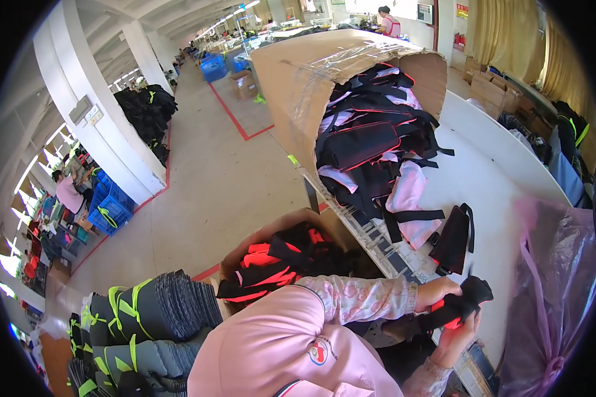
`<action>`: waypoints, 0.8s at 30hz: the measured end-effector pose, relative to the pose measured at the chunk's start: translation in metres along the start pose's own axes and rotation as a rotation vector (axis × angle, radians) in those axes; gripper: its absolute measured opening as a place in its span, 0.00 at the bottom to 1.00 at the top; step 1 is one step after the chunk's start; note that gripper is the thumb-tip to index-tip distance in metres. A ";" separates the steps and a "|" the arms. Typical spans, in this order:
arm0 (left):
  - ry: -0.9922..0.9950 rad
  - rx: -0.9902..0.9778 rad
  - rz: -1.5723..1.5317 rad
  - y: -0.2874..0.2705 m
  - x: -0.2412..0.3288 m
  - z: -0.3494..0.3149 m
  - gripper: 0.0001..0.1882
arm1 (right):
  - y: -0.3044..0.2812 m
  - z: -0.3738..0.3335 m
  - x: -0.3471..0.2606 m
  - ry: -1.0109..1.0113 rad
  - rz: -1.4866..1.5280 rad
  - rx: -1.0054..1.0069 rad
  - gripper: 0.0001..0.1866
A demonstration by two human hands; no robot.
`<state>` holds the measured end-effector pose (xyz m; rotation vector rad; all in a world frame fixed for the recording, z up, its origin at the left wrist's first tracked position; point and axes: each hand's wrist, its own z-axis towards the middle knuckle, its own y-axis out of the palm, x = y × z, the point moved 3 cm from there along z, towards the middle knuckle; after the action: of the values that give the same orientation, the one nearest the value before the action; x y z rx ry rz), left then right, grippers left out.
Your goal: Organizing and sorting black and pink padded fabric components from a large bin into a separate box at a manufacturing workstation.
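A black fabric strap piece (pixel 453 311) with bright red patches is held between my two hands at the edge of the white table (pixel 470 178). My left hand (pixel 438 291) grips it from the upper side, fingers closed round the cloth. On the lower side my right hand (pixel 459 336) has its fingers wrapped round the same piece. Its folded black end rises past my fingers. Just beyond my hands a black pouch-like piece (pixel 451 239) with a strap lies on the table. Part of the held piece hangs toward the table edge.
A tipped cardboard carton (pixel 291 92) spills black red-edged pieces (pixel 364 145) and pale pink cloth (pixel 409 192) onto the table. Beside me stands a box of black and red pieces (pixel 278 261). Tied dark stacks (pixel 152 308) lie behind; a purple plastic bag (pixel 549 298) hangs right.
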<state>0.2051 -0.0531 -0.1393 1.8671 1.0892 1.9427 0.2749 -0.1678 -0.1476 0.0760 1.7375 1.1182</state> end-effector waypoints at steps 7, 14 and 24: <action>0.219 -0.057 0.198 0.013 0.016 0.011 0.12 | -0.003 0.009 -0.003 -0.019 0.115 -0.043 0.19; -0.106 0.024 0.004 0.005 -0.011 -0.018 0.10 | -0.006 0.010 -0.025 -0.300 -0.070 0.054 0.18; -0.038 -0.086 -0.180 -0.020 -0.007 -0.007 0.09 | -0.019 -0.007 -0.002 -0.469 -0.650 0.027 0.10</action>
<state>0.1935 -0.0458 -0.1573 1.6920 1.1030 1.8171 0.2787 -0.1839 -0.1587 -0.1868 1.2182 0.5379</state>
